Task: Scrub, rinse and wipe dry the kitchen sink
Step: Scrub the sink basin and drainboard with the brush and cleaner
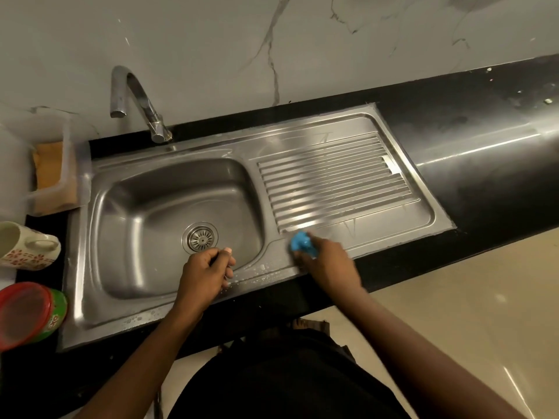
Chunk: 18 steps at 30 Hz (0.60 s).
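Stainless steel sink [136, 204] in black stone countertop [484, 189] below white marbled wall [211, 40]. Right hand [328, 264] clutching crumpled blue cloth [301, 241] on ribbed drainboard [332, 182]; left hand [205, 269] fisted at wet rim.

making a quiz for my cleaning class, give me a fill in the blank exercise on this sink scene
1. The right hand grips a ___ cloth at the front of the ribbed drainboard.
2. The round drain strainer sits in the bottom of the ___, left of the drainboard.
3. The jar lying left of the sink has a ___ lid.

Missing words: blue; basin; red.
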Motion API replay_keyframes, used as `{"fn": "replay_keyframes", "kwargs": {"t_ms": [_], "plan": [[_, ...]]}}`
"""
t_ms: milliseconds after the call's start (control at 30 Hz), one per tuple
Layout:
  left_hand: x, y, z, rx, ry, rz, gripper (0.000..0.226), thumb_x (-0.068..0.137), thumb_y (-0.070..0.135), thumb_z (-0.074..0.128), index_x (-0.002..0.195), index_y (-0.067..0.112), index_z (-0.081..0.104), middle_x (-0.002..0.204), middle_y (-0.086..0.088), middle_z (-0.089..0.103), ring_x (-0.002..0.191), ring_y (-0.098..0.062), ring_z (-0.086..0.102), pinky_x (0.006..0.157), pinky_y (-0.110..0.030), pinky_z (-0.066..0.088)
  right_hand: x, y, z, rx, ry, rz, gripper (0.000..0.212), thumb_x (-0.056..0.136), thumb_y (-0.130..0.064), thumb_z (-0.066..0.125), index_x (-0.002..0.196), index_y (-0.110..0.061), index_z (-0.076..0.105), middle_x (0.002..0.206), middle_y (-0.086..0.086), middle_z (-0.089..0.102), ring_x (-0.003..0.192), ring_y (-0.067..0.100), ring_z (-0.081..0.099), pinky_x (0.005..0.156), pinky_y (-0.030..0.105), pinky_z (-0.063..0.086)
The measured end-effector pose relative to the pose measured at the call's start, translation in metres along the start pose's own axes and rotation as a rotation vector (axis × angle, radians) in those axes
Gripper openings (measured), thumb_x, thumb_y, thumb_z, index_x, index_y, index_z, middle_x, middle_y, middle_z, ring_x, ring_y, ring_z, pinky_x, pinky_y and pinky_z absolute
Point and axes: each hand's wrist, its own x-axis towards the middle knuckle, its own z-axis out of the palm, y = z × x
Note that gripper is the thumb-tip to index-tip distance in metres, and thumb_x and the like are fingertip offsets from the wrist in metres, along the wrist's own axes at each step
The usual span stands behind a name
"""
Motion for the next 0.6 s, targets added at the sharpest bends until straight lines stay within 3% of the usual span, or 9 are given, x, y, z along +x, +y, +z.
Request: {"fn": "replay_keyframes", "kwargs": {"t_ms": [67, 167, 267, 400, 600], "plan": [[0.001, 0.005, 0.002, 0.019, -0.016, 0.018, 0.034, 0.106, 0.03, 0.057, 0.084, 0.01, 0.073, 0.07, -0.01, 0.072, 0.056, -0.016, 0.062, 0.058, -0.029, 0.051, -0.008, -0.014, 0.018, -0.059, -0.069, -0.065, 0.066, 0.097, -0.059, 0.059, 0.156, -0.038, 0.039, 0.13, 0.003, 0.067, 0.107, 0.016, 0.068, 0.095, 0.04, 0.059], [0.002, 0.012, 0.007, 0.021, -0.035, 0.024, 0.034, 0.107, 0.03, 0.057, 0.085, 0.009, 0.073, 0.07, -0.01, 0.072, 0.054, -0.013, 0.061, 0.056, -0.026, 0.049, -0.003, 0.002, 0.004, -0.083, -0.06, -0.08, 0.066, 0.096, -0.059, 0.061, 0.156, -0.039, 0.039, 0.133, 0.001, 0.067, 0.106, 0.012, 0.068, 0.094, 0.037, 0.059], [0.002, 0.014, 0.007, 0.034, -0.035, 0.028, 0.034, 0.107, 0.031, 0.057, 0.086, 0.01, 0.073, 0.07, -0.01, 0.072, 0.054, -0.012, 0.062, 0.056, -0.026, 0.05, 0.011, 0.042, -0.038, -0.065, 0.04, 0.004, 0.064, 0.093, -0.061, 0.063, 0.15, -0.035, 0.047, 0.124, -0.002, 0.071, 0.096, 0.005, 0.068, 0.087, 0.035, 0.062], [0.0, 0.011, 0.009, 0.047, -0.028, 0.019, 0.034, 0.106, 0.031, 0.057, 0.085, 0.01, 0.073, 0.071, -0.01, 0.073, 0.055, -0.014, 0.063, 0.06, -0.029, 0.052, 0.025, 0.075, -0.082, -0.004, 0.173, 0.078, 0.056, 0.095, -0.049, 0.068, 0.142, -0.021, 0.057, 0.121, 0.005, 0.072, 0.093, 0.009, 0.068, 0.081, 0.031, 0.059], [-0.002, 0.011, 0.017, 0.036, -0.033, -0.012, 0.033, 0.106, 0.029, 0.058, 0.085, 0.009, 0.073, 0.071, -0.013, 0.072, 0.053, -0.012, 0.061, 0.055, -0.024, 0.049, 0.02, 0.001, -0.019, 0.066, 0.016, -0.007, 0.045, 0.098, -0.056, 0.061, 0.135, -0.031, 0.059, 0.11, -0.006, 0.071, 0.093, 0.007, 0.069, 0.087, 0.038, 0.061]]}}
